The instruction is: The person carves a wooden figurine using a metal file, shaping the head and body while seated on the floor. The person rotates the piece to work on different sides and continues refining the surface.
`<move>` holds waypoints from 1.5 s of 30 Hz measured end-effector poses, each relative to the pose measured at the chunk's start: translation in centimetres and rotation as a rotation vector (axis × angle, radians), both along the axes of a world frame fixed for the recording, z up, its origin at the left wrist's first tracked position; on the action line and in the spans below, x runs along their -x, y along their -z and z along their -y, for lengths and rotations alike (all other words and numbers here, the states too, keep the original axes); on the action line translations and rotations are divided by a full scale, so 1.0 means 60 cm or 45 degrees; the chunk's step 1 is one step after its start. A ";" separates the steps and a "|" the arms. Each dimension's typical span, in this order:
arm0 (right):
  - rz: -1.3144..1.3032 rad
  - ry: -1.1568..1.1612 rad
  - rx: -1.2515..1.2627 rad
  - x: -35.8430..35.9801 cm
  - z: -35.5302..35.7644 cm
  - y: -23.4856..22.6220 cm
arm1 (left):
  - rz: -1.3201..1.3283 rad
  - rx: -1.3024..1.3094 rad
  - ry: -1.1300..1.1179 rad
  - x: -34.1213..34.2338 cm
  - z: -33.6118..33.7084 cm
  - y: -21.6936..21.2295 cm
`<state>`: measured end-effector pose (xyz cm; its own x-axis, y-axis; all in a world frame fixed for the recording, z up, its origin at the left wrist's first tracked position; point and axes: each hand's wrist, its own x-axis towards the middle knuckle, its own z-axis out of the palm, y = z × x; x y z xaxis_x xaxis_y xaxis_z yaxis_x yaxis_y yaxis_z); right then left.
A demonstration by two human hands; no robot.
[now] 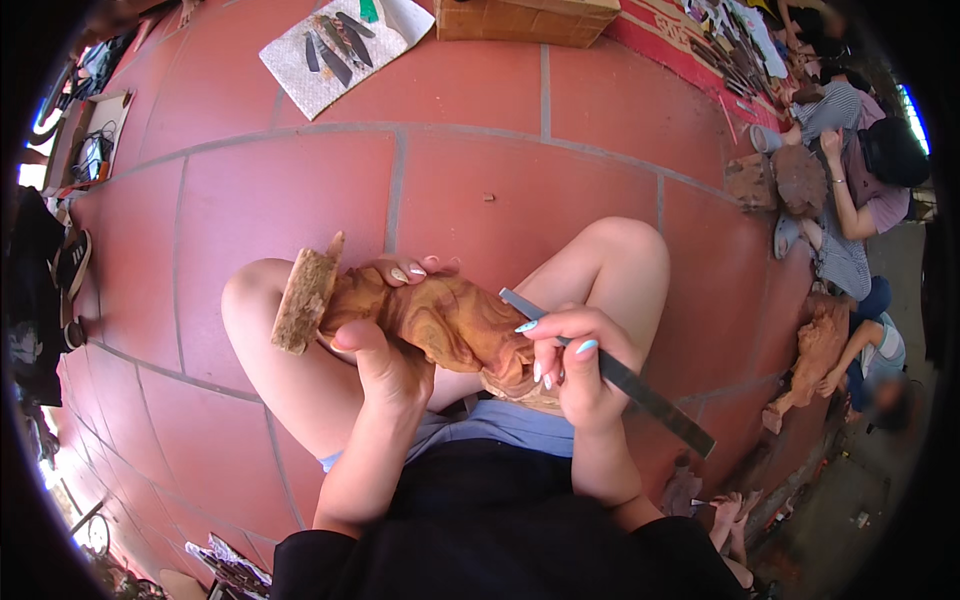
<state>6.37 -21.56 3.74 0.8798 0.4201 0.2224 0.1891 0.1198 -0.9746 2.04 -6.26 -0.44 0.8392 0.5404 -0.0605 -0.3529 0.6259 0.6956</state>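
A carved wooden figure (440,315) in orange-brown wood lies tilted across my lap, between my bare knees. Its rough, pale, slab-like end (305,302) points to the left. My left hand (385,365) is wrapped round the figure's left part, thumb on the near side and fingertips over the far side. In my right hand (585,370) is a long flat metal carving tool (660,408), pinched between thumb and fingers. The tool's pale tip reaches up and left at the figure's right part; whether it touches the wood I cannot tell. My right fingers partly hide that end.
A white mat (290,85) with several dark flat pieces lies on the red tiled floor (280,190) ahead. A cardboard box (525,18) stands beyond. Tools lie on a red sheet (670,40) at far right. Other people sit along the right, near wooden carvings (810,345).
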 end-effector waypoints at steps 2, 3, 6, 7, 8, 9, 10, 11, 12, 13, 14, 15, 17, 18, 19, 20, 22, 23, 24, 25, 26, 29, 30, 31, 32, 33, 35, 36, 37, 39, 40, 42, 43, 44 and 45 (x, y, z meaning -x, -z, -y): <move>0.010 -0.025 -0.064 -0.003 0.011 0.012 | 0.122 -0.027 0.033 0.001 -0.005 0.022; 0.043 -0.003 0.021 -0.003 0.009 0.010 | 0.053 -0.119 0.045 0.007 -0.008 0.028; 0.037 0.024 -0.151 -0.017 0.007 0.025 | -0.236 -0.220 0.045 0.022 -0.004 0.023; -0.052 0.014 -0.233 -0.018 0.007 0.024 | -0.214 -0.179 0.108 0.030 -0.014 0.023; -0.143 0.010 -0.317 -0.020 0.008 0.024 | -0.270 -0.161 0.101 0.035 -0.014 0.021; -0.273 -0.037 -0.401 -0.025 0.021 0.022 | -0.326 -0.141 0.095 0.037 -0.013 0.013; -0.372 -0.069 -0.520 -0.031 0.027 0.020 | -0.378 -0.126 0.088 0.037 -0.012 0.001; -0.474 -0.100 -0.640 -0.038 0.032 0.018 | -0.473 -0.178 0.059 0.035 -0.006 -0.013; -0.578 -0.126 -0.757 -0.044 0.037 0.016 | -0.568 -0.228 0.029 0.033 0.004 -0.028; -0.562 -0.053 -0.690 -0.048 0.039 0.010 | -0.658 -0.278 -0.004 0.032 0.009 -0.036; -0.503 0.028 -0.528 -0.051 0.040 0.001 | -0.680 -0.213 -0.008 0.034 0.008 -0.031; -0.448 0.108 -0.359 -0.053 0.041 -0.008 | -0.701 -0.147 -0.011 0.036 0.006 -0.023; -0.368 0.212 -0.182 -0.057 0.042 -0.022 | -0.681 -0.061 -0.017 0.033 0.004 -0.020; -0.339 0.239 -0.174 -0.058 0.043 -0.026 | -0.675 -0.108 0.001 0.033 0.003 -0.019; -0.280 0.195 -0.225 -0.059 0.049 -0.024 | -0.673 -0.157 0.022 0.037 0.001 -0.016; -0.255 0.245 -0.218 -0.055 0.049 -0.026 | -0.670 -0.205 0.044 0.041 0.000 -0.014; -0.208 0.345 -0.207 -0.048 0.047 -0.035 | -0.680 -0.286 0.167 0.054 -0.003 -0.009; -0.169 0.355 -0.233 -0.044 0.045 -0.036 | -0.685 -0.327 0.229 0.058 -0.003 -0.008; -0.201 0.365 -0.205 -0.042 0.047 -0.041 | -0.690 -0.339 0.246 0.061 -0.002 -0.011; -0.231 0.376 -0.177 -0.040 0.048 -0.047 | -0.693 -0.349 0.263 0.061 -0.002 -0.016; -0.261 0.263 -0.302 -0.042 0.052 -0.046 | -0.695 -0.361 0.281 0.063 -0.002 -0.018; -0.364 -0.342 -0.953 -0.064 0.068 -0.024 | -0.635 -0.407 0.321 0.074 0.000 -0.012; -0.451 -0.413 -1.120 -0.064 0.070 -0.022 | -0.626 -0.445 0.319 0.076 0.000 -0.011; -0.541 -0.484 -1.288 -0.062 0.069 -0.020 | -0.618 -0.483 0.317 0.077 0.002 -0.010; -0.553 -0.523 -1.336 -0.059 0.067 -0.017 | -0.610 -0.521 0.315 0.078 0.004 -0.009; -0.567 -0.562 -1.383 -0.056 0.064 -0.015 | -0.597 -0.564 0.294 0.079 0.006 -0.008; -0.535 -0.648 -1.418 -0.053 0.059 0.003 | -0.562 -0.648 0.253 0.077 0.010 -0.007; -0.582 -0.540 -1.292 -0.043 0.058 -0.002 | -0.552 -0.650 0.226 0.075 0.013 -0.005; -0.636 -0.443 -1.166 -0.034 0.055 -0.007 | -0.546 -0.655 0.196 0.074 0.015 -0.005; -0.768 -0.328 -0.931 -0.024 0.052 -0.015 | -0.547 -0.627 0.172 0.072 0.018 -0.008; -0.840 -0.297 -0.823 -0.021 0.050 -0.020 | -0.555 -0.594 0.178 0.071 0.020 -0.012; -0.888 -0.115 -0.705 -0.012 0.046 -0.027 | -0.566 -0.592 0.180 0.070 0.022 -0.015; -0.885 -0.081 -0.694 -0.010 0.045 -0.028 | -0.571 -0.627 0.174 0.071 0.022 -0.015; -0.881 -0.048 -0.682 -0.008 0.045 -0.029 | -0.576 -0.662 0.168 0.072 0.022 -0.015; -0.877 -0.063 -0.704 -0.009 0.048 -0.028 | -0.581 -0.643 0.172 0.072 0.022 -0.017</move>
<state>6.89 -24.42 5.41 0.8769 0.4505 -0.1677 -0.4365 0.6004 -0.6701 -2.30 -7.61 0.57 0.8515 0.4880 -0.1918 0.1021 0.2045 0.9735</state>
